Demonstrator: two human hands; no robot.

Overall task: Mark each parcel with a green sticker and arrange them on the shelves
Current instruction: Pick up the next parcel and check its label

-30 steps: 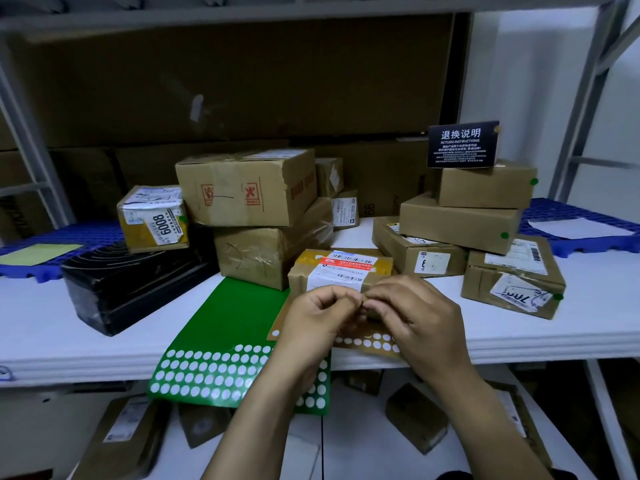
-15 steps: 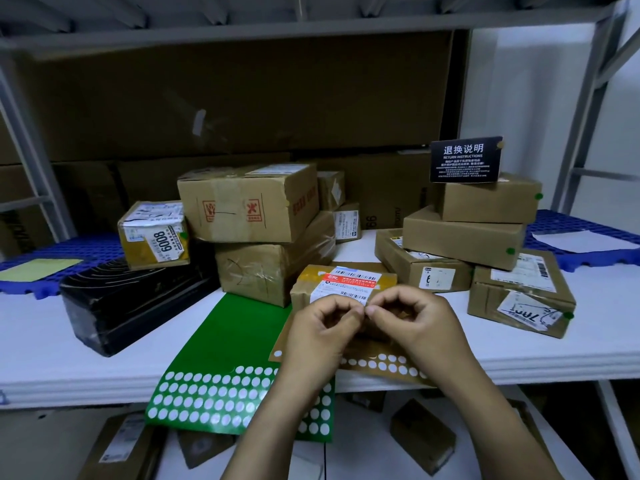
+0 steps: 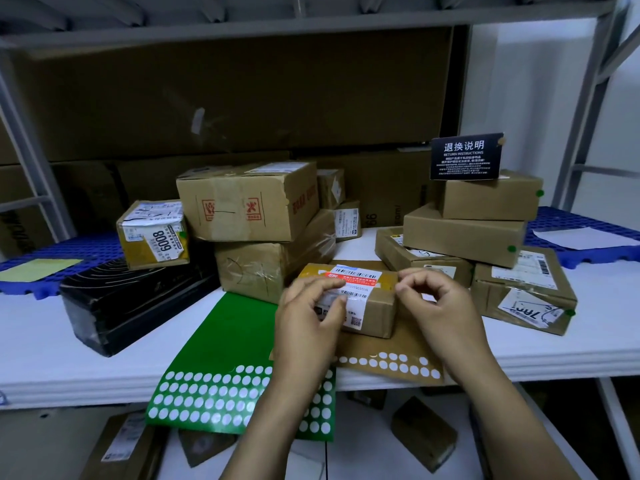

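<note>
Step in hand: stickering the small brown cardboard parcel with the white-and-red label [image 3: 360, 299]. It sat at the front of the white shelf board [image 3: 554, 351], on a brown backing sheet with white punched-out circles [image 3: 391, 358].

The left grip [image 3: 308, 323] held the parcel's left end, fingers bent over the top and thumb on the front face, steadying it. The right grip [image 3: 440, 306] hovered at the parcel's top right edge with fingers curled and thumb and forefinger tips [image 3: 401, 289] pinched together. There was probably a green dot between them, but it was too small to see, so I couldn't tell if that grip was grasping anything. No green dot showed on this parcel yet.

The green sticker sheet [image 3: 225, 341] lay just left of the parcel and hung over the shelf edge, its lower rows peeled to white circles.

Judging by the dots on them, these were marked:
- the stack of plain brown cardboard boxes at right [image 3: 464, 233]
- the yellow-taped parcel numbered 6008 [image 3: 154, 233], which rested on a glossy black box [image 3: 131, 303]

The big brown carton with red printed marks [image 3: 249, 202] and the tape-wrapped carton under it [image 3: 273, 268] showed no dot from this angle.

Next move, my read: press the dot onto bare cardboard near the right corner, clear of the barcodes, and rub it flat. The left grip should keep the parcel from sliding on the slick backing sheet. After that, lift the parcel and set it with the marked stack. Several boxes looked unmarked, so the task was roughly mid-way.
</note>
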